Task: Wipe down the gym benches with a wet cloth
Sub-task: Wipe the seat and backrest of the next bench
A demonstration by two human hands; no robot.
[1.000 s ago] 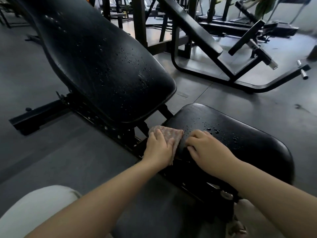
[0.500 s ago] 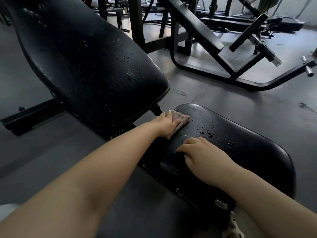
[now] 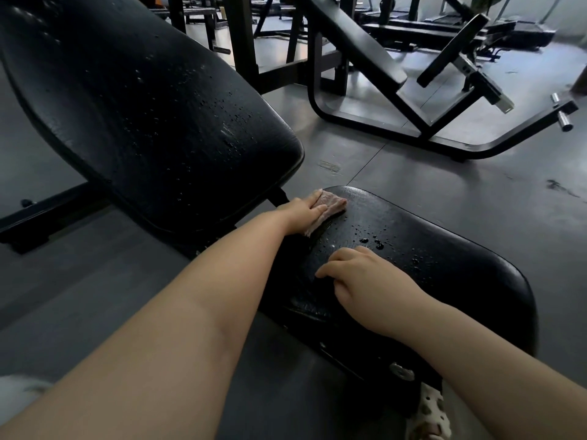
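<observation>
A black padded bench seat (image 3: pixel 444 274) lies in front of me, dotted with water drops. Its tilted black backrest (image 3: pixel 152 115) rises to the upper left, also beaded with drops. A pinkish wet cloth (image 3: pixel 332 204) lies on the far left corner of the seat. My left hand (image 3: pixel 301 212) presses flat on the cloth with straight fingers. My right hand (image 3: pixel 365 277) rests on the near part of the seat with its fingers loosely bent and nothing in it.
Grey rubber floor (image 3: pixel 444 192) surrounds the bench. Another black bench frame (image 3: pixel 397 100) with a curved base stands behind to the right, with chrome pegs (image 3: pixel 563 120) sticking out. The bench's floor bar (image 3: pixel 47 214) runs out to the left. A spotted shoe (image 3: pixel 432 414) shows at the bottom.
My left hand has slid the cloth away from me along the seat's left edge to its far corner. My right hand has stayed on the seat.
</observation>
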